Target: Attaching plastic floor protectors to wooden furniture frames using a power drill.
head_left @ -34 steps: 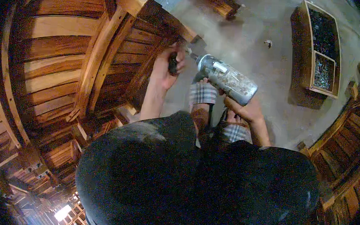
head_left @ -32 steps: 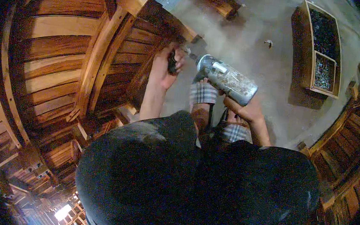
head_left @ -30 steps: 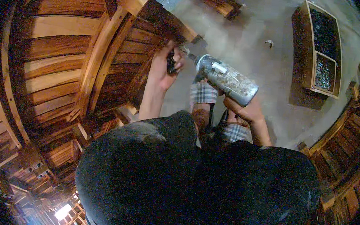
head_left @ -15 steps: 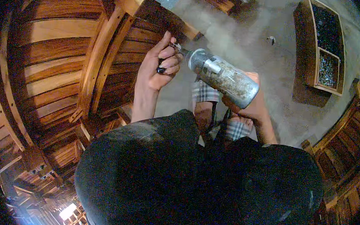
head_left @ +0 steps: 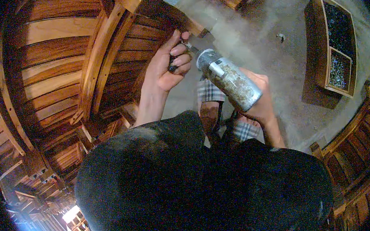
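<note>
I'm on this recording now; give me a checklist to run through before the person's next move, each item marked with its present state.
1. Right hand has a grip on the grey cylindrical tool: ok, though most of its fingers are hidden.
2. Left hand has a grip on the small dark item: ok; what it is, cannot tell.
3. Tool's narrow front end touching the left fingertips: cannot tell; they are close together.
4. Left checked footwear out from under the tool: not ok; seen from above, the tool partly overlaps it.
5. Wooden box upright on the floor: ok, with small pieces in both compartments.
</note>
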`<state>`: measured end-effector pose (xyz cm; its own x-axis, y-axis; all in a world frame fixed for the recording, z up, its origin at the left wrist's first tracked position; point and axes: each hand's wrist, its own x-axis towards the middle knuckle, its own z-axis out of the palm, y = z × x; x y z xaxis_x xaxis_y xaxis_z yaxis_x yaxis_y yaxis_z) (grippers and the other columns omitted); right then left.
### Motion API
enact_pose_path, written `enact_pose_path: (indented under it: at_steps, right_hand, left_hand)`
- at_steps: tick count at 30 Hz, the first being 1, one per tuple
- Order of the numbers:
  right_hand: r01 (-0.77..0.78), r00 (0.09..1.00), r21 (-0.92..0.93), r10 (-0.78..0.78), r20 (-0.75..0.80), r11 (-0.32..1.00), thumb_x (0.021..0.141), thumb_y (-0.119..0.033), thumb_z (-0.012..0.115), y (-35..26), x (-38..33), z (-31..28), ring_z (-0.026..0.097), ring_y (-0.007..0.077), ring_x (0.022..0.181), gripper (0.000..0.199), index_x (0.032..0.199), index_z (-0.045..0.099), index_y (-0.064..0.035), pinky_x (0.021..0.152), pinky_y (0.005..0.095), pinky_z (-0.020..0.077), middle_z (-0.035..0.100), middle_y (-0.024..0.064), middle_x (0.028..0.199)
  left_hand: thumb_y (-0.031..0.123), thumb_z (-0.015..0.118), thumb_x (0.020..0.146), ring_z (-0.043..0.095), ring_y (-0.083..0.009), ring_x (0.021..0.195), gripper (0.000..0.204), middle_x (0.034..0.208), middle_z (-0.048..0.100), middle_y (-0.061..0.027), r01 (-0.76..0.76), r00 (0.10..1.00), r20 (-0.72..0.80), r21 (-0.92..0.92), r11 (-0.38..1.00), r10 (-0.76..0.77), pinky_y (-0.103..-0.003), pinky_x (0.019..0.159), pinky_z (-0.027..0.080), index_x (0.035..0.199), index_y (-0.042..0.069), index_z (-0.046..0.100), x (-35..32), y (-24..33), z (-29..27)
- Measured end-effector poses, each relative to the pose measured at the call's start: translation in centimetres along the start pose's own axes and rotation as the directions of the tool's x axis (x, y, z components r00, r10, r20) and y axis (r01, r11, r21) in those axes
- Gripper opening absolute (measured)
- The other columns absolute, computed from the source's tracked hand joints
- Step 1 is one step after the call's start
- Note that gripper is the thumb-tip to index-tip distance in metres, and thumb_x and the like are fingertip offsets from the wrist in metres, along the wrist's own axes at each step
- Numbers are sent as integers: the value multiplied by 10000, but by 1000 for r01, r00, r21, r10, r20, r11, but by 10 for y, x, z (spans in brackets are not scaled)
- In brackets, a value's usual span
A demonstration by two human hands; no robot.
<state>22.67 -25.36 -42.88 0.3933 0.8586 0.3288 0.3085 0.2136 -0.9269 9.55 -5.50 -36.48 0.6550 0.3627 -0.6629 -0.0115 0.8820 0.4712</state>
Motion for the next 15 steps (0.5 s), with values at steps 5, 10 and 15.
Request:
enact_pose_path:
  at_steps: [5,10,15]
  right_hand:
    - [-68,998,-14,68,4,998,594,-228,721,-4,-1,3,645,342,854,478,959,593,52,743,348,508,642,204,936]
    - [71,993,-58,-76,-86,996,622,-202,709,14,-8,12,651,346,814,412,917,589,60,722,357,521,639,205,912]
    - [140,984,-95,-149,-96,986,643,-119,709,2,-2,1,662,273,730,328,893,604,65,646,313,509,644,170,862]
  left_hand:
    - [319,486,945,303,-45,445,247,562,348,84,-9,995,99,-126,992,21,-208,391,216,1078,114,523,0,-6,-2]
    - [314,462,956,294,-55,450,253,572,348,80,17,983,181,-204,979,21,-211,394,220,1093,111,524,-10,-7,10]
    - [247,445,952,319,-80,503,217,638,378,46,97,986,162,-333,938,-45,-216,395,236,1070,76,508,-1,-11,-7]
